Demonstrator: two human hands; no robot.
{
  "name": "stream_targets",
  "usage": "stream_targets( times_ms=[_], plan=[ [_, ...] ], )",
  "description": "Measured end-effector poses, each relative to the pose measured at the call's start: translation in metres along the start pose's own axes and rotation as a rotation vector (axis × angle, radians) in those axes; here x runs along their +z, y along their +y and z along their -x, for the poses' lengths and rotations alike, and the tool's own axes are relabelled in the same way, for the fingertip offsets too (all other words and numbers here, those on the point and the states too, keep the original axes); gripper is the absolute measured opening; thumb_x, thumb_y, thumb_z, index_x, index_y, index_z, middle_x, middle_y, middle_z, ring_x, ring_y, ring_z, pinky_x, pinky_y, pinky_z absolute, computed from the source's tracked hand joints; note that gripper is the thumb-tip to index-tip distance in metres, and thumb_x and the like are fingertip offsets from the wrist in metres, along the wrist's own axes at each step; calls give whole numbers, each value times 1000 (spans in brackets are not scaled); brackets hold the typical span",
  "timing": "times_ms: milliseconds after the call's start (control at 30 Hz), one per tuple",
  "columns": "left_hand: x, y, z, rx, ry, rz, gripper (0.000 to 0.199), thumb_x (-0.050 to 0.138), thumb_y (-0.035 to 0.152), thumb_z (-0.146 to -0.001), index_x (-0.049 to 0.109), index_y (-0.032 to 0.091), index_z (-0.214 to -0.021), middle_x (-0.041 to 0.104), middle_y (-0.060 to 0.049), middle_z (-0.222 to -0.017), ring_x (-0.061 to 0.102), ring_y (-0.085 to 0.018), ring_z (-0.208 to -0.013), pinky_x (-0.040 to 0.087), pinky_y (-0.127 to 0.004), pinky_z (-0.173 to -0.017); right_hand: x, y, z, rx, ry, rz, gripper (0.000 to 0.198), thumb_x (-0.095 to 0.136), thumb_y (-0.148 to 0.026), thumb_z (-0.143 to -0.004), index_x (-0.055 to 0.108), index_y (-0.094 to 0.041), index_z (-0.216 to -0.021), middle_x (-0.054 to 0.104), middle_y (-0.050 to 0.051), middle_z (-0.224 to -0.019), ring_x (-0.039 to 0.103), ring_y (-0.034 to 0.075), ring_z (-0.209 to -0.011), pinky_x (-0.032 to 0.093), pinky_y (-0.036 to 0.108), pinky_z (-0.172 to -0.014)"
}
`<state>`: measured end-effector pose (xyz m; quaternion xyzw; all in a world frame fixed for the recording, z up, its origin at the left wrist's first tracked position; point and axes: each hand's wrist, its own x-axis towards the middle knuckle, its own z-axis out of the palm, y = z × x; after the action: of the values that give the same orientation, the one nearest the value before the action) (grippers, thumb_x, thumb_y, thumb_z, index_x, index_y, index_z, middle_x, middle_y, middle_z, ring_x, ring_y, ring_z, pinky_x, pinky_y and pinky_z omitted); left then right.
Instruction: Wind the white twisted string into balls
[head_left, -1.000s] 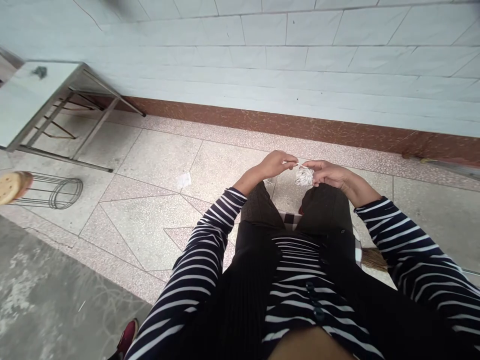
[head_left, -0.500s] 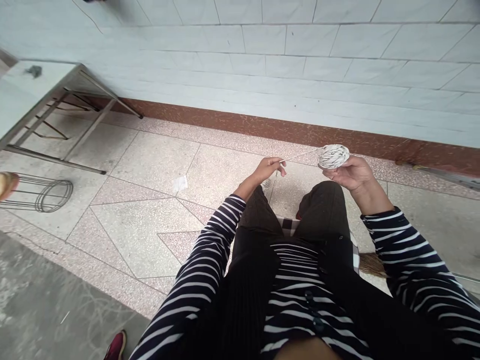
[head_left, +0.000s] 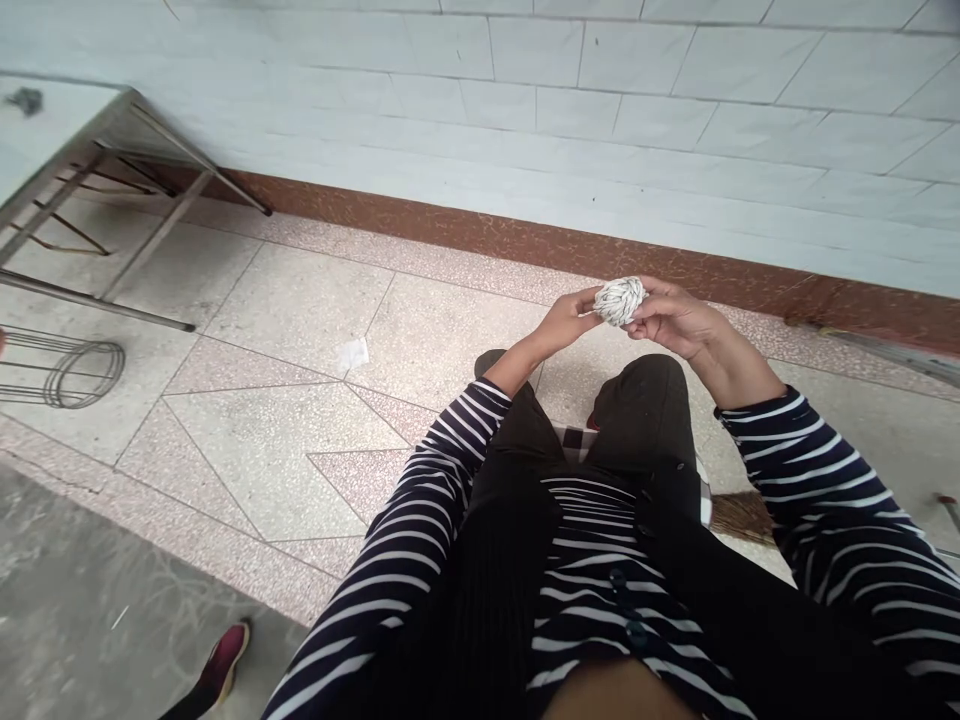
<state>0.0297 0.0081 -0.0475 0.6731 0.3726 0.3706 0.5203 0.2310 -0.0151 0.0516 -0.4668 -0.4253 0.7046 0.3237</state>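
Observation:
A ball of white cord [head_left: 619, 301], wound in crossing strands with dark flecks, is held in the air above my knees. My right hand [head_left: 679, 318] grips it from the right, with the thumb on its near side and the fingers curled round. On the other side, the fingers and thumb of my left hand [head_left: 571, 318] close against the ball's left edge. Whether a loose strand is pinched between those left fingers is too small to tell.
To the left stands a metal-framed table [head_left: 112, 110], with a round wire frame [head_left: 84, 372] on the floor near it. White paper [head_left: 354, 353] lies on the tiles. Another person's shoe [head_left: 227, 660] shows at lower left. Broom-like bristles [head_left: 742, 517] lie by my right side. A tiled wall [head_left: 525, 140] rises ahead.
My left hand has moved right, from a stretched strand of cord up to the ball. My right hand has brought the ball left and turned it. The view has shifted slightly.

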Motion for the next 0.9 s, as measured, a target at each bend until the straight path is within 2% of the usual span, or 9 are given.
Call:
stream_targets(
  times_ms=[67,200,333,500,633,700,767,833,900],
  plan=[
    [-1,8,-1,-7,13,-70,23,67,30,-102,83,16,-110,85,-10,-111,76,-23,-113,56,-37,-108,-2,1,-2,-16,15,39,53,92,-20,-53,70,-20,-101,70,3,-79,59,13,-62,46,26,-53],
    [-3,5,11,-14,-19,-125,39,55,39,-110,77,16,-87,80,-6,-92,71,-17,-88,54,-31,-94,-8,4,-2,-91,69,34,52,88,-23,-59,67,-23,-107,68,5,-90,62,16,-73,53,30,-64],
    [2,-15,30,-16,-68,-56,41,53,46,-111,76,17,-94,81,-6,-98,71,-16,-91,52,-30,-96,-14,-1,1,-119,111,37,48,83,-26,-63,62,-24,-106,63,5,-96,59,16,-77,53,33,-69],
    [-1,-46,51,-151,-149,-95,40,56,43,-106,76,17,-82,81,-7,-97,73,-18,-98,52,-30,-100,-19,-29,15,-244,153,-133,42,78,-19,-60,58,-23,-97,60,4,-99,50,12,-78,47,25,-63],
    [-13,-64,55,-286,-106,-261,35,58,33,-102,75,18,-76,82,-6,-94,75,-21,-98,54,-33,-102,-17,-46,28,-267,140,-170,39,76,-15,-60,62,-22,-96,59,3,-94,48,11,-77,45,22,-57],
    [-15,-66,49,-329,-63,-344,23,63,28,-98,78,19,-83,85,-8,-103,77,-24,-107,55,-36,-108,-15,-47,30,-283,134,-134,44,78,-16,-59,64,-22,-101,62,3,-94,51,12,-75,47,23,-56],
    [-14,-61,38,-284,-41,-338,18,70,25,-95,82,18,-107,85,-11,-125,76,-26,-123,53,-40,-116,-12,-43,29,-267,150,-78,50,84,-17,-57,66,-22,-103,65,4,-92,55,12,-71,48,23,-55],
    [-9,-49,21,-167,-37,-274,43,77,28,-94,75,19,-136,76,-15,-148,72,-27,-137,51,-42,-121,-7,-36,25,-227,157,-4,51,91,-19,-56,66,-22,-101,67,3,-89,59,12,-68,51,25,-55],
    [-2,-32,2,-57,-10,-218,57,81,36,-96,67,19,-149,70,-17,-157,69,-29,-142,51,-43,-122,0,-28,20,-183,130,73,51,96,-22,-57,68,-23,-99,69,3,-88,63,14,-69,56,27,-57]
  ],
)
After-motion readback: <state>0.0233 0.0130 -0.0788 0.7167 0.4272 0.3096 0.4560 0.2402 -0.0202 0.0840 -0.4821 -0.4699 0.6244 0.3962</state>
